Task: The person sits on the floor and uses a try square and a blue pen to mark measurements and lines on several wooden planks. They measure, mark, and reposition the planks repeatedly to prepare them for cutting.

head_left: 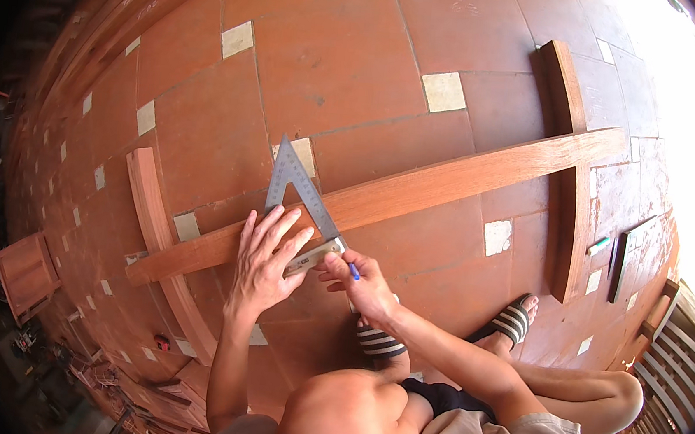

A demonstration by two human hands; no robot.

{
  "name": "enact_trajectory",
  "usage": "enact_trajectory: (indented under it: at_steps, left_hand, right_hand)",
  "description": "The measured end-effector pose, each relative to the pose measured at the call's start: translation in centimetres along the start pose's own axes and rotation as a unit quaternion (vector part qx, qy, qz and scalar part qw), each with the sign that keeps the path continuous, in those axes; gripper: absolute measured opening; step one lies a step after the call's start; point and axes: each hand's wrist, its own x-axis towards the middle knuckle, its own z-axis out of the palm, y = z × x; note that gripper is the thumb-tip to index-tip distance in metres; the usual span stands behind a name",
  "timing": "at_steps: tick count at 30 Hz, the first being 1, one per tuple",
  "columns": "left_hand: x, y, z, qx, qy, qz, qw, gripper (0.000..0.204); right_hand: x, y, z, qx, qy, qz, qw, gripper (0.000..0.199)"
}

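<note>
A long reddish wooden beam [450, 179] lies slantwise in front of me, resting across two shorter timbers. On it sits a grey metal triangle square [324, 219], its pointed end reaching past the beam's far edge. My left hand [267, 259] holds the square against the beam, fingers spread over the wood and blade and thumb by the thick near edge. Beside that edge, my right hand [364, 289] is closed around a blue pen [354, 272]. The pen's tip is hidden by the fingers.
One support timber [149, 200] lies under the beam's left end, another [571, 236] under its right end. A dark bar [620, 267] and a light-blue marker-like stick [599, 246] lie on the tiled floor at right. Long timbers [116, 31] run along the far left.
</note>
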Motion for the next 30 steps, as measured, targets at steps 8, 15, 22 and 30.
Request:
enact_trajectory:
  at_steps: [8, 15, 22, 30]
  left_hand:
    - [0.8, 1.3, 2.4, -0.013, 0.134, -0.003, 0.991, 0.055]
    - [1.1, 2.2, 2.9, -0.082, 0.12, -0.01, 0.989, 0.061]
    - [2.0, 2.4, 2.5, -0.088, 0.119, -0.012, 0.989, 0.049]
    - [2.1, 2.3, 2.7, -0.114, 0.108, -0.023, 0.987, 0.049]
  right_hand:
    - [-6.4, -9.1, -6.0, -0.291, 0.075, -0.161, 0.94, 0.067]
    - [-4.0, -11.6, -4.6, -0.329, 0.188, -0.289, 0.879, 0.023]
    - [-1.3, -11.1, -2.5, -0.322, 0.163, -0.292, 0.886, 0.014]
    - [0.4, -10.6, -1.7, -0.315, 0.16, -0.294, 0.888, 0.014]
